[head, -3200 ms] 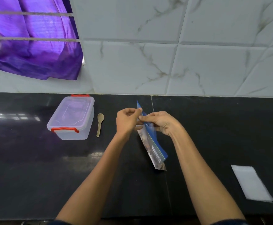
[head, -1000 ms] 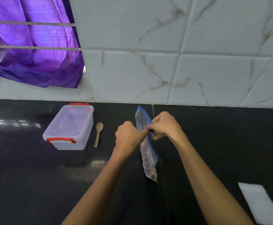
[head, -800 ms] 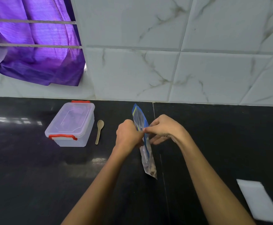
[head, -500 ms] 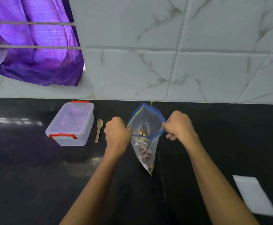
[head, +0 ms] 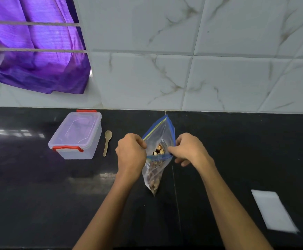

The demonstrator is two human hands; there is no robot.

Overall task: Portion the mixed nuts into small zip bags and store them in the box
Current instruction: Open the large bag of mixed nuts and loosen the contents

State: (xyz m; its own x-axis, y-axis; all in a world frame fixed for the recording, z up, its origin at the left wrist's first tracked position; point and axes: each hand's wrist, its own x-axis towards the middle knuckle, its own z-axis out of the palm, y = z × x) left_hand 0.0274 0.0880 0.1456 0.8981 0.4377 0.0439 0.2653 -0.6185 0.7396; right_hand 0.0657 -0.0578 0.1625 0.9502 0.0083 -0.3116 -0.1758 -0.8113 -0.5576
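A clear zip bag of mixed nuts [head: 153,175] with a blue zip top stands on the black counter, its mouth pulled wide so the nuts [head: 158,151] show inside. My left hand [head: 131,154] pinches the left side of the mouth. My right hand [head: 188,148] pinches the near right side of the rim. A clear plastic box [head: 77,136] with red clips sits shut at the left. A stack of small white zip bags [head: 273,212] lies flat at the right.
A small wooden spoon [head: 107,142] lies between the box and my left hand. The black counter [head: 30,195] ends at a white marble-tiled wall [head: 183,78]. A purple curtain [head: 35,51] hangs at the upper left.
The bag's zip top went from pinched shut to pulled open by both hands; in the last half second my hands came slightly closer together, still holding the mouth.
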